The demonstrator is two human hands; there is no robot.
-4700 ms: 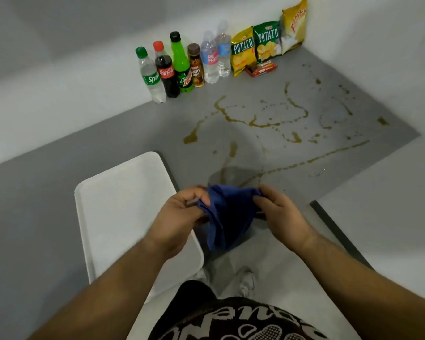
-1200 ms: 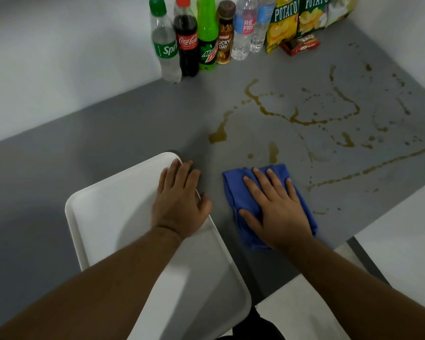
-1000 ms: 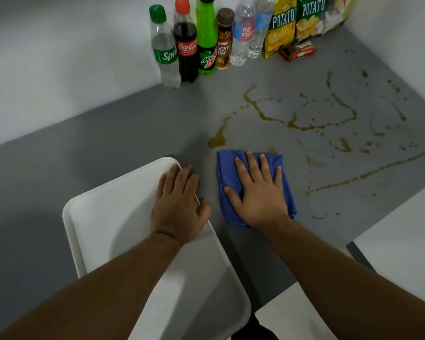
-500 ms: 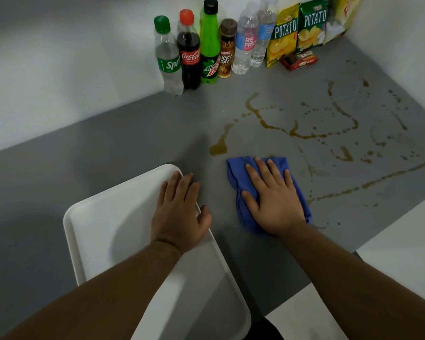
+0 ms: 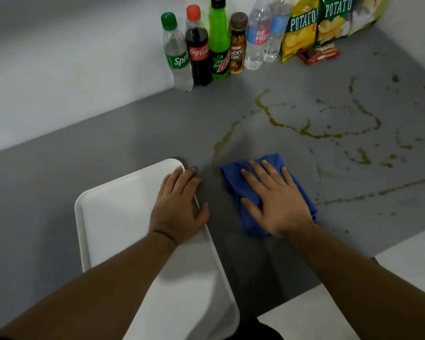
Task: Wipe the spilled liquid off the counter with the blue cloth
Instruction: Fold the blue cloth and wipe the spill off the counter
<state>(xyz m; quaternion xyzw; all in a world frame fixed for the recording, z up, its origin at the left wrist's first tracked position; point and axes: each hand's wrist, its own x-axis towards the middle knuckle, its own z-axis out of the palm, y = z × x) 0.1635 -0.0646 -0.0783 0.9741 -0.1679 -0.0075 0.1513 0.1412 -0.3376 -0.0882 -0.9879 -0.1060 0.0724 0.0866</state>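
Observation:
The blue cloth (image 5: 233, 177) lies bunched flat on the grey counter (image 5: 108, 148). My right hand (image 5: 275, 204) presses down on it, palm flat and fingers spread. Brown spilled liquid (image 5: 312, 132) runs in thin trails and drops across the counter beyond and to the right of the cloth; one streak (image 5: 222, 143) ends just above the cloth's far left corner. My left hand (image 5: 179, 204) rests flat on the right rim of a white tray (image 5: 113, 217), fingers together, holding nothing.
Several drink bottles (image 5: 219, 42) stand in a row against the white back wall. Potato chip bags (image 5: 317, 25) and a small red packet (image 5: 319, 55) lean in the far right corner. The counter's front edge drops to a white surface (image 5: 415, 261) at lower right.
Over the last second my right hand slid the cloth back and forth over the near spill, and a brown blotch by the cloth is gone. My left hand stayed on the tray.

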